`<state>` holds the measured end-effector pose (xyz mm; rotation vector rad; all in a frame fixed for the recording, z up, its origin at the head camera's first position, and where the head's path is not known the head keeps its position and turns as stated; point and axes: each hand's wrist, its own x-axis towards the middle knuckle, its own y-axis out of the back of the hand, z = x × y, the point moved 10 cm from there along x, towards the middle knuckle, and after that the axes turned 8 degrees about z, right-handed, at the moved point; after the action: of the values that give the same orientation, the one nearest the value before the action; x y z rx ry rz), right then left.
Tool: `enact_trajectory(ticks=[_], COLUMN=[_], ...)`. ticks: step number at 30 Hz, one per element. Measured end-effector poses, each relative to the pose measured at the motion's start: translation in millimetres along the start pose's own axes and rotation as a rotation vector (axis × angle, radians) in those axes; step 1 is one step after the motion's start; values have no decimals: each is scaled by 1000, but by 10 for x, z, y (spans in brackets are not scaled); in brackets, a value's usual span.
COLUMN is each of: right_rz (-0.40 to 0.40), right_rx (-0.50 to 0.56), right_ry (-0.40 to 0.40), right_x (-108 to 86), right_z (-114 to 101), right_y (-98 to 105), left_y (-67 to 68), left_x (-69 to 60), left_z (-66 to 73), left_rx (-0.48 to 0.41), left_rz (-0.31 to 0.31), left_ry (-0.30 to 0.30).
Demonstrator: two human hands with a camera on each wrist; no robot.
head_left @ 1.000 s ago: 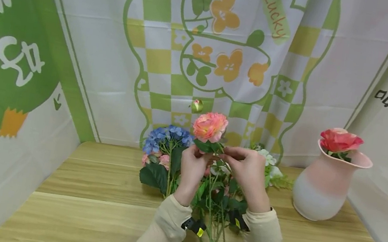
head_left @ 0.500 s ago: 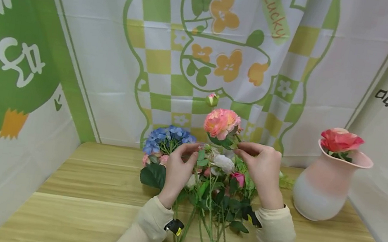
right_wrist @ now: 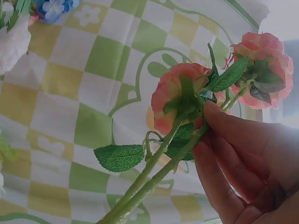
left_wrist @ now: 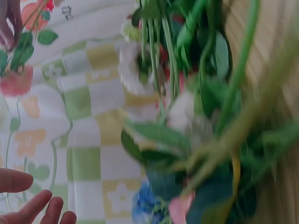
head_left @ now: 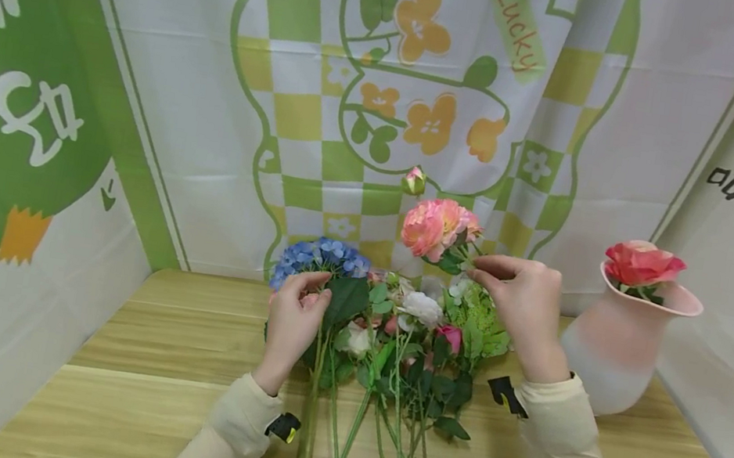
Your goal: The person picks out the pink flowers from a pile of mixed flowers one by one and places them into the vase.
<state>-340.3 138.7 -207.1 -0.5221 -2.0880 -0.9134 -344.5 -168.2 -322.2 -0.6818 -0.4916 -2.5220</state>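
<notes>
In the head view my right hand [head_left: 526,308] pinches the stem of a pink artificial flower spray [head_left: 434,229] and holds it up above the table, left of the vase. The right wrist view shows two pink blooms [right_wrist: 180,95] and green leaves, with thumb and fingers on the stem just below the blooms. A closed bud [head_left: 414,181] stands highest on the spray. My left hand [head_left: 295,321] is by the blue hydrangea [head_left: 327,255] at the left of the flower pile; the left wrist view shows its thumb and fingers apart with nothing between them.
A pink-and-white vase [head_left: 619,354] with one red-pink rose [head_left: 644,264] stands at the right of the wooden table [head_left: 177,359]. White flowers [head_left: 421,308], a magenta rosebud [head_left: 450,338] and greenery lie in the middle, stems toward me. A printed curtain [head_left: 298,116] hangs behind.
My right hand has moved right and up with the pink flower spray. My left hand has let go of the spray and moved left toward the hydrangea, uncovering the white flowers.
</notes>
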Motion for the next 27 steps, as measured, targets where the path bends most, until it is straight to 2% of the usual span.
enact_trajectory(ticks=[6, 12, 21, 27], right_rz=[-15, -14, -20, 47], right_rx=[-22, -43, -50, -67], right_ry=[-35, -16, -53, 20], right_x=[78, 180, 294, 362], right_z=[41, 21, 94, 33], right_y=[58, 121, 155, 245], left_y=[307, 563, 729, 793], left_x=[127, 175, 148, 69], left_z=[-115, -257, -459, -597], left_rx=[62, 123, 221, 295], left_rz=[56, 83, 53, 2], left_ry=[-17, -23, -13, 16])
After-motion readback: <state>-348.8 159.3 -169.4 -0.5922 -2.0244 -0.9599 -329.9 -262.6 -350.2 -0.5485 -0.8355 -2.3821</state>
